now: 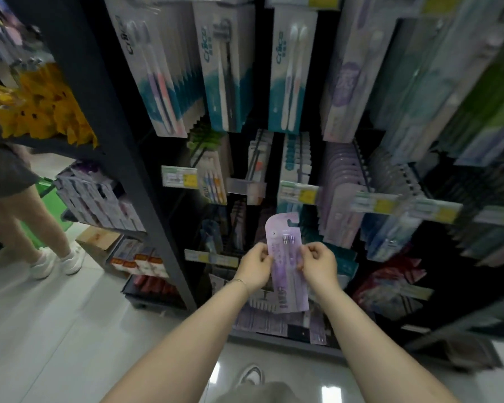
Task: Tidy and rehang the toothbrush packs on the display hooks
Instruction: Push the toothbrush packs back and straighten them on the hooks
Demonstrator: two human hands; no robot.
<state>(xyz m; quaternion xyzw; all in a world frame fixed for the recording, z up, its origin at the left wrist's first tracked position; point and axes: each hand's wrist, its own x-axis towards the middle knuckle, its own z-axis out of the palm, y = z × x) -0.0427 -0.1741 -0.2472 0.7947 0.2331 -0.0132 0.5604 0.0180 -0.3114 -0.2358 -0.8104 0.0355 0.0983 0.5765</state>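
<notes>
A purple toothbrush pack [287,269] with a hang hole at its top is held upright low in front of the dark display rack. My left hand [256,264] pinches its left edge and my right hand [317,263] pinches its right edge. More purple packs [269,321] lie in a loose pile on the bottom shelf just below. Rows of matching purple packs [342,181] hang on hooks to the upper right. White and teal toothbrush packs [224,68] hang on the hooks higher up.
Price tags [179,177] stick out on the hook ends across the rack. A dark upright post [122,132] divides off shelves of boxes [96,196] at left. A person [26,205] stands at far left by a green basket. My shoe [250,375] rests on the glossy floor.
</notes>
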